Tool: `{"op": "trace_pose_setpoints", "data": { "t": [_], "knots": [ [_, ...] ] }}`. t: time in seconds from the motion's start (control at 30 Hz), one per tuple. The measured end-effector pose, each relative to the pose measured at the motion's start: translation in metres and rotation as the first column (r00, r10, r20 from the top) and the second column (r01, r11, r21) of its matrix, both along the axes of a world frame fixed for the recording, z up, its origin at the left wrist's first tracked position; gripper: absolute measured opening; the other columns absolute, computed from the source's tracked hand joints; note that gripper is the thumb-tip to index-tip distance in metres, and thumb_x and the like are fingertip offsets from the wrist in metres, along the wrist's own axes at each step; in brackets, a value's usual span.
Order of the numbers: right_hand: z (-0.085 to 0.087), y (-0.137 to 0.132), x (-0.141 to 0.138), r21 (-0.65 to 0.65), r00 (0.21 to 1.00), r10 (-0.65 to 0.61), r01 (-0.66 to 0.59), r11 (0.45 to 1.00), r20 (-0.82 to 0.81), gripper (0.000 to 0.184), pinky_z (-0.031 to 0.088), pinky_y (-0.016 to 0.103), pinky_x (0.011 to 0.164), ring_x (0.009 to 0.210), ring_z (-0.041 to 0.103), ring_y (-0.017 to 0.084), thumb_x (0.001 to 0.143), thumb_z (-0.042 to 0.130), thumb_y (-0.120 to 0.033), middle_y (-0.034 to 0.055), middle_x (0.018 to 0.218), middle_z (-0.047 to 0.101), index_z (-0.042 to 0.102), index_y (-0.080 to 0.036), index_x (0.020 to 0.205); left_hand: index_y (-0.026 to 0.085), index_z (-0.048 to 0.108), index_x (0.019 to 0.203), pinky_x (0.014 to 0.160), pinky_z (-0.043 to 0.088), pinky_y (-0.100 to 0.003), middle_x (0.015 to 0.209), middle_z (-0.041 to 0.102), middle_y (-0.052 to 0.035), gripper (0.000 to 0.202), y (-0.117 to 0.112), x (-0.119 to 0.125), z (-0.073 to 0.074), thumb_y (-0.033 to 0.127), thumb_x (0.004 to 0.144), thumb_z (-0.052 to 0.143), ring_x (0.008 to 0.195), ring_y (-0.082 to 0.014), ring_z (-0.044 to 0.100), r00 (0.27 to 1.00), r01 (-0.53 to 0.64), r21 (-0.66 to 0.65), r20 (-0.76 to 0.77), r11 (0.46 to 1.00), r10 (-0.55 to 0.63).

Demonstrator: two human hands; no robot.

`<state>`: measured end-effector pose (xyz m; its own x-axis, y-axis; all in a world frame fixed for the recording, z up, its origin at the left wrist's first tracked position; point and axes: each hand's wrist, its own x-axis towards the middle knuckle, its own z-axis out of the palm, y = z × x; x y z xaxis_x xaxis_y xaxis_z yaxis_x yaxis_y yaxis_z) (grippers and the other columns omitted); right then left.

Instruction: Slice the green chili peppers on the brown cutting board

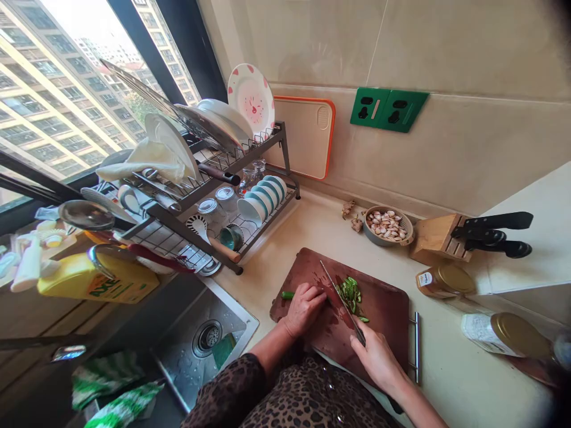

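Note:
My left hand (304, 307) is curled over a green chili pepper (288, 295) and presses it down on the dark red-brown cutting board (383, 309). The pepper's stem end sticks out to the left of my fingers. My right hand (377, 356) is closed round the handle of a knife (341, 303). Its long blade lies across the board right beside my left fingers. A small heap of green chili slices (351, 293) sits on the far side of the blade.
A two-tier dish rack (209, 178) with plates, bowls and glasses stands at the left, above a steel sink (205, 339). A bowl of garlic (386, 226), a knife block (439, 239) and two gold-lidded jars (446, 280) line the right. An orange-rimmed board (307, 134) leans on the wall.

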<state>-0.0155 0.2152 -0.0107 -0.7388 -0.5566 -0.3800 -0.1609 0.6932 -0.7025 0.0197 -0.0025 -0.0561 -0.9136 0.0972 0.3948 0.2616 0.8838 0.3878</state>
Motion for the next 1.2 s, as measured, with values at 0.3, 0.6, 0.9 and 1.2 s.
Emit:
{"op": "trace_pose_setpoints", "data": {
  "t": [0.3, 0.6, 0.9, 1.2],
  "knots": [
    [0.027, 0.002, 0.025, 0.228, 0.992, 0.116, -0.104, 0.968, -0.042, 0.052, 0.049, 0.03, 0.071, 0.081, 0.068, 0.024, 0.083, 0.036, -0.02, 0.0103, 0.091, 0.073, 0.048, -0.014, 0.134, 0.025, 0.069, 0.099, 0.072, 0.039, -0.033, 0.082, 0.063, -0.0051, 0.025, 0.01, 0.009, -0.012, 0.021, 0.091, 0.046, 0.08, -0.0185, 0.048, 0.99, -0.133, 0.094, 0.052, 0.987, 0.128],
    [0.025, 0.001, 0.022, 0.315, 0.98, 0.198, -0.186, 0.931, -0.008, 0.054, 0.048, 0.031, 0.079, 0.091, 0.067, 0.024, 0.084, 0.038, -0.014, 0.0146, 0.098, 0.072, 0.042, -0.011, 0.137, 0.024, 0.07, 0.09, 0.073, 0.043, -0.03, 0.088, 0.065, -0.0044, 0.026, 0.012, 0.008, -0.007, 0.017, 0.091, 0.045, 0.083, -0.0178, 0.051, 0.994, -0.109, 0.257, 0.034, 0.96, 0.104],
    [0.011, -0.011, 0.003, 0.113, 0.993, 0.107, -0.102, 0.988, -0.039, 0.051, 0.049, 0.029, 0.075, 0.086, 0.068, 0.022, 0.08, 0.04, -0.02, 0.0111, 0.098, 0.073, 0.053, -0.014, 0.128, 0.022, 0.07, 0.093, 0.07, 0.045, -0.029, 0.081, 0.065, -0.0044, 0.026, 0.011, 0.01, -0.014, 0.015, 0.091, 0.045, 0.08, -0.017, 0.053, 0.991, -0.125, 0.254, -0.003, 0.959, 0.13],
    [0.021, 0.011, 0.017, 0.137, 0.994, 0.1, -0.093, 0.986, -0.046, 0.051, 0.048, 0.025, 0.07, 0.078, 0.069, 0.021, 0.078, 0.046, -0.02, 0.0065, 0.087, 0.075, 0.055, -0.023, 0.127, 0.023, 0.071, 0.094, 0.074, 0.045, -0.03, 0.087, 0.066, -0.005, 0.025, 0.01, 0.01, -0.014, 0.018, 0.091, 0.046, 0.085, -0.0174, 0.053, 0.993, -0.122, 0.31, 0.031, 0.943, 0.118]
  ]
}}
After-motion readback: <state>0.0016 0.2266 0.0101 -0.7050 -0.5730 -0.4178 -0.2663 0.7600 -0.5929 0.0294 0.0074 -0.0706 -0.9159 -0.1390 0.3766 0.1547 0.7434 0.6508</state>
